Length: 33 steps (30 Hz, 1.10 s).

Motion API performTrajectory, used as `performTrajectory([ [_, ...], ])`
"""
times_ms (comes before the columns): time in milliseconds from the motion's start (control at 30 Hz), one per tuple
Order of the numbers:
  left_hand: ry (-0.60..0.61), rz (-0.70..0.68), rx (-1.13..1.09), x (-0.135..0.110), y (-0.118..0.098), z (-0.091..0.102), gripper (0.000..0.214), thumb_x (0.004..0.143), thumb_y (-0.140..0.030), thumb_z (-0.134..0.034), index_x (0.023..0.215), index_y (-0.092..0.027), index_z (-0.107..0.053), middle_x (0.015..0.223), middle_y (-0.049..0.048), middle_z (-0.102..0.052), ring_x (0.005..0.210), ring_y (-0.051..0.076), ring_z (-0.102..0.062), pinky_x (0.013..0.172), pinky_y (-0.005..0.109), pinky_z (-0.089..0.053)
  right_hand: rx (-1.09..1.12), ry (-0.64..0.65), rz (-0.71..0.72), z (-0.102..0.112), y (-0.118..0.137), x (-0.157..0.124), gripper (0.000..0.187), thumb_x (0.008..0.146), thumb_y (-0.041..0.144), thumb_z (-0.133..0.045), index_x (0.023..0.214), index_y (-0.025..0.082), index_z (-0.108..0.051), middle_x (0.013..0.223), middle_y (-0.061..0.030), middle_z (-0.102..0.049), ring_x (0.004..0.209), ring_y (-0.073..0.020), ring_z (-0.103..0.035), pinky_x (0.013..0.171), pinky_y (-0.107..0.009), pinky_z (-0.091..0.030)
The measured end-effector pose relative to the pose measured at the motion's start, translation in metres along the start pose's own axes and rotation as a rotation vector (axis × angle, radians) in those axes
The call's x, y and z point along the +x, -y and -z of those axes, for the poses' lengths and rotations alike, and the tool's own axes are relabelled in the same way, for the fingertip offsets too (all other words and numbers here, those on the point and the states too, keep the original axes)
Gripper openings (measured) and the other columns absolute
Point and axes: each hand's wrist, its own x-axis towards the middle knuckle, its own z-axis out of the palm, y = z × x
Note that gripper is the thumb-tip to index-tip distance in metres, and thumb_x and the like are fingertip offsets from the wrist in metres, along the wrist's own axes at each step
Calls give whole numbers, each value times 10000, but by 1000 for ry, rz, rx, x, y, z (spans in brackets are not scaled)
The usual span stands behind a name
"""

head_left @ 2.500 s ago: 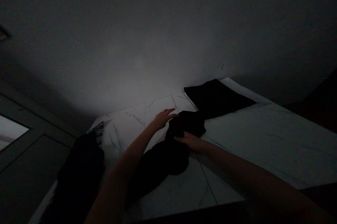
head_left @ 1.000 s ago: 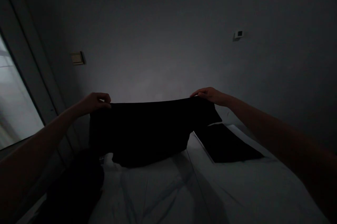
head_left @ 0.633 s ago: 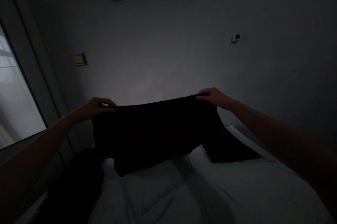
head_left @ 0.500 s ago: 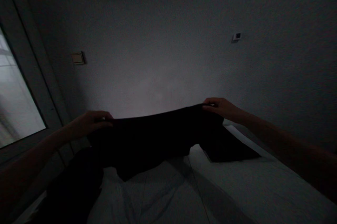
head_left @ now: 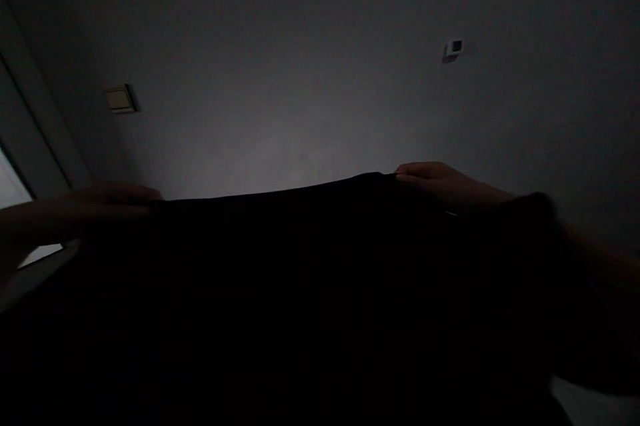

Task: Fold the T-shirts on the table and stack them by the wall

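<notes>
A black garment [head_left: 300,293] fills the lower half of the view, so close that its folds are lost in the dark. My left hand [head_left: 113,198], slightly blurred, pinches its top edge at the left. My right hand [head_left: 443,181] grips the same edge further right, with its fingers over the cloth. The cloth hides my forearms in part and nearly all of the bed below.
A grey wall rises behind the garment, with a beige switch plate [head_left: 121,99] and a small white wall device [head_left: 453,49]. A door or window frame [head_left: 40,133] runs down the left side. A patch of white bedding [head_left: 590,399] shows at the lower right corner.
The garment has come up and toward me, and now covers most of the view and the bed. Both hands still hold its top edge, spread wider apart than before.
</notes>
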Motion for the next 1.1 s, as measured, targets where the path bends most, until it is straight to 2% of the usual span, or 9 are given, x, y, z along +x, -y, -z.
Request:
performTrajectory([
  [100,607,154,20,42,15,-25,534,629,-622,-747,931,-181,-738,850,19,-701,810,227,-669,671,317,-570,-104,142,-5,-32,-66,50,437,815,611,-612,852,178,-653,668,6,-587,557,-112,-492,518,-235,-385],
  [167,762,119,50,64,37,-69,433,709,-554,-689,930,-185,-745,893,21,-727,854,217,-675,736,283,-554,-214,191,13,-61,-120,76,382,865,524,-547,874,163,-671,718,-16,-631,624,-138,-543,585,-258,-440],
  [233,815,69,205,78,66,-123,303,778,-445,-625,890,-190,-745,886,14,-744,857,196,-678,768,252,-537,-415,217,-9,-90,-171,95,308,883,408,-509,874,156,-686,770,-34,-673,701,-160,-587,661,-274,-476],
  [400,633,110,621,89,126,-248,182,777,-203,-627,921,-204,-738,1012,57,-753,1024,235,-673,875,299,-514,-694,204,-133,-150,-256,124,219,900,273,-519,963,187,-710,934,-63,-745,846,-189,-648,765,-279,-481],
  [567,458,189,746,83,146,-335,272,890,-119,-499,1036,-184,-718,1046,152,-725,1050,292,-671,839,377,-529,-870,91,-252,-189,-299,142,289,999,270,-422,1171,216,-648,1142,-105,-725,1001,-221,-668,822,-313,-467],
  [667,333,191,784,80,153,-361,371,926,-66,-388,1132,-158,-682,1140,186,-684,1159,310,-609,863,394,-520,-942,34,-281,-199,-316,153,319,1028,266,-366,1224,206,-611,1225,-127,-689,1058,-227,-654,846,-321,-458],
  [800,191,195,822,82,156,-378,410,938,-66,-345,1193,-158,-651,1264,193,-619,1267,320,-512,995,467,-441,-1013,-19,-317,-203,-326,165,300,1014,238,-403,1212,154,-613,1196,-163,-680,1080,-251,-630,886,-351,-438],
  [967,-30,265,771,77,136,-401,378,935,-153,-408,1265,-127,-590,1397,206,-530,1284,349,-474,1067,545,-345,-1073,-134,-334,-225,-317,158,322,978,180,-411,1230,107,-599,1269,-215,-608,1223,-309,-515,1018,-445,-346],
  [1100,64,238,638,54,132,-416,470,968,-399,-435,1322,-111,-549,1426,235,-516,1299,386,-459,1053,590,-356,-994,-62,-225,-246,-318,129,443,996,417,-408,1335,177,-564,1426,-190,-518,1322,-335,-442,1088,-526,-293],
])
